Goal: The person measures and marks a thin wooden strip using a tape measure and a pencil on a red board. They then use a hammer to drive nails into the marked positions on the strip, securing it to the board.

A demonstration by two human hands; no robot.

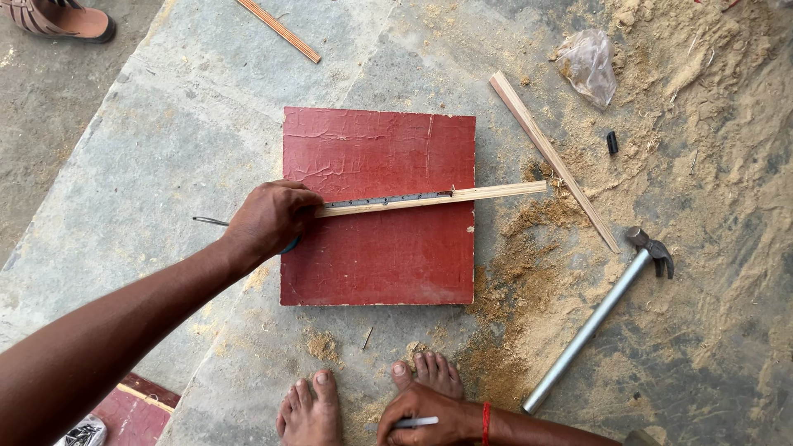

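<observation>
A square red board (380, 256) lies flat on the concrete floor. Across its middle rests a thin pale wooden strip (487, 192), its right end jutting past the board's edge. My left hand (268, 216) presses the strip's left end down and grips a blue tape measure, whose blade (384, 200) runs along the strip. My right hand (425, 417) is low in the view by my bare feet (310, 413), closed around a white pen (415, 422). A red thread circles that wrist.
A hammer (595, 318) with a metal handle lies to the right in sawdust (529, 272). A longer wooden strip (553, 161) lies diagonally beside it. Beyond are a plastic bag (588, 64), a small black piece (612, 142), another thin strip (279, 29), and someone's sandalled foot (62, 18).
</observation>
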